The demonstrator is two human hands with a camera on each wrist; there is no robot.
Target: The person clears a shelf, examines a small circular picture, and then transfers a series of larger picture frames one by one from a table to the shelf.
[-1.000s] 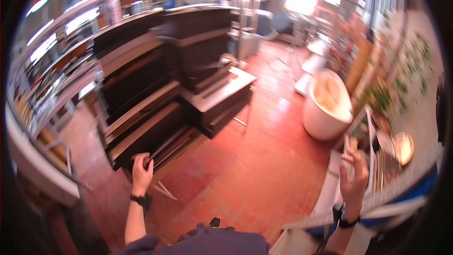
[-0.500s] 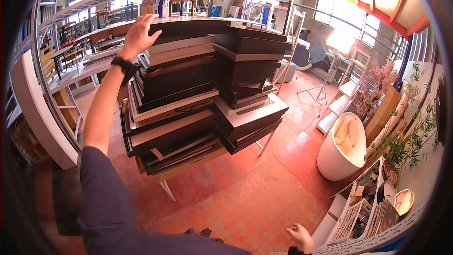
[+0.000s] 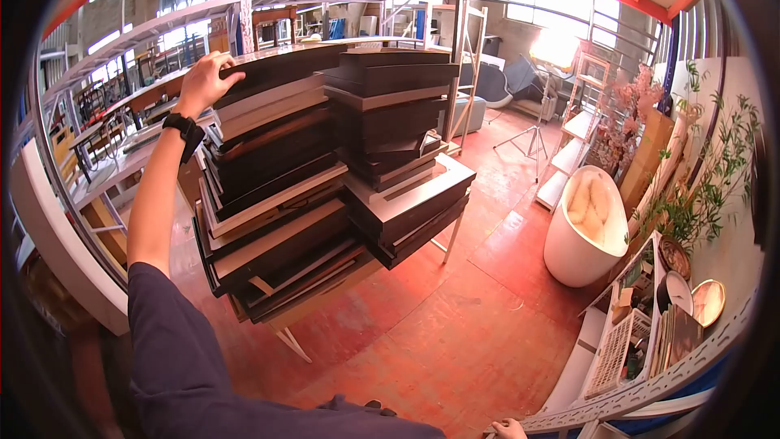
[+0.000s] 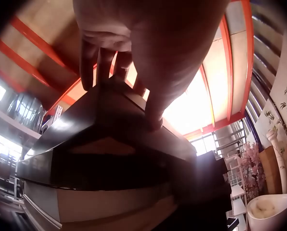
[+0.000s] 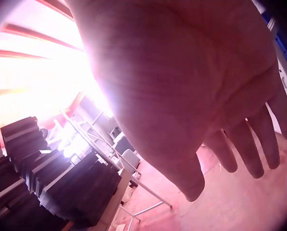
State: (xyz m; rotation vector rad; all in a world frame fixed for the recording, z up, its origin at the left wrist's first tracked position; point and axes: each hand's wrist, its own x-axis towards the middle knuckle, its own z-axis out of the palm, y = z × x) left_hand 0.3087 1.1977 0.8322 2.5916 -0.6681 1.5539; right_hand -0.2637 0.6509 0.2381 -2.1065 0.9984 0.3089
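My left hand (image 3: 206, 81) rests on the near left corner of the topmost dark, box-like piece (image 3: 284, 67) in a tall stack. The left wrist view shows its fingers (image 4: 104, 65) reaching over the top, while the thumb lies along the side facing me. Dark pieces with pale edges make up the stack, and a white-topped one (image 3: 418, 199) juts out at the lower right. At the bottom edge of the head view, my right hand (image 3: 509, 429) is partly cut off, near a perforated metal beam (image 3: 650, 382). Its fingers (image 5: 244, 149) extend loosely in the right wrist view, holding nothing.
Pale legs (image 3: 292, 345) support the stack above a red floor (image 3: 431, 317). To the right stand a white tub-shaped chair (image 3: 569, 252), a tripod (image 3: 532, 150), leafy plants (image 3: 699, 203) and a low shelf with a white basket (image 3: 609, 358). Metal racks (image 3: 162, 24) line the back.
My left hand has risen from the stack's lower front to its top corner. The right hand has dropped from the right side toward the bottom edge. The head view has shifted.
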